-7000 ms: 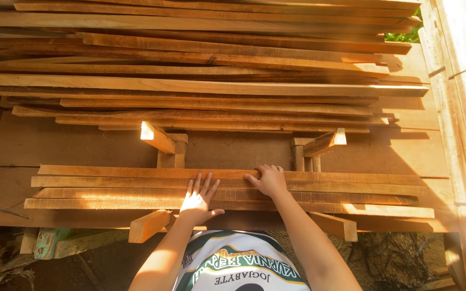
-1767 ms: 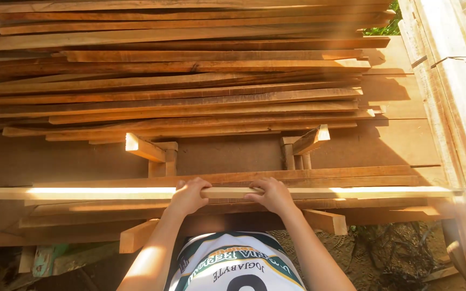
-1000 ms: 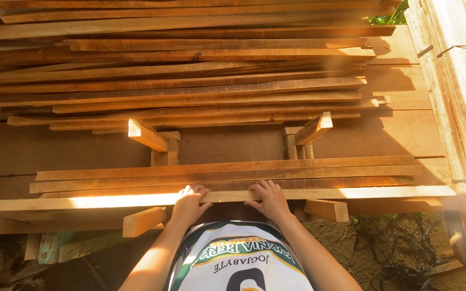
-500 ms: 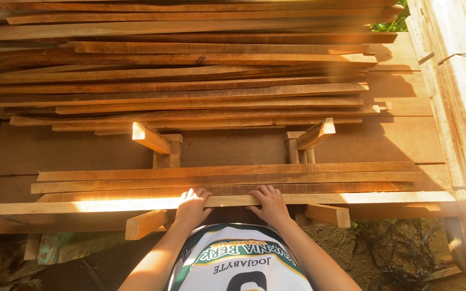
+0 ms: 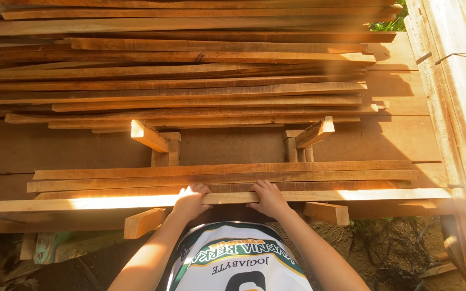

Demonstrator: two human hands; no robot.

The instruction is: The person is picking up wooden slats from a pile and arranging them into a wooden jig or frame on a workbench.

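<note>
In the head view we look straight down on our two hands, both curled over the near edge of one long plank that runs from 9 to 3 o'clock across the lower part of the frame. Our left hand grips it just left of centre, fingers wrapped over the top face. Our right hand grips it just right of centre in the same way. The hands sit near each other but apart, with a short bare stretch of plank between them. Sun falls brightly on the plank at 9 o'clock from the left hand.

Just beyond the plank, toward 12 o'clock, a low stack of similar planks lies parallel to it, on a brown board. Two wooden blocks stand behind that stack, one at 11 o'clock and one at 1 o'clock from the hands. A much larger pile of long planks fills the top of the frame. A pale timber post runs down the side at 3 o'clock. At 6 o'clock we see our white and green shirt, and bare soil at 4 o'clock.
</note>
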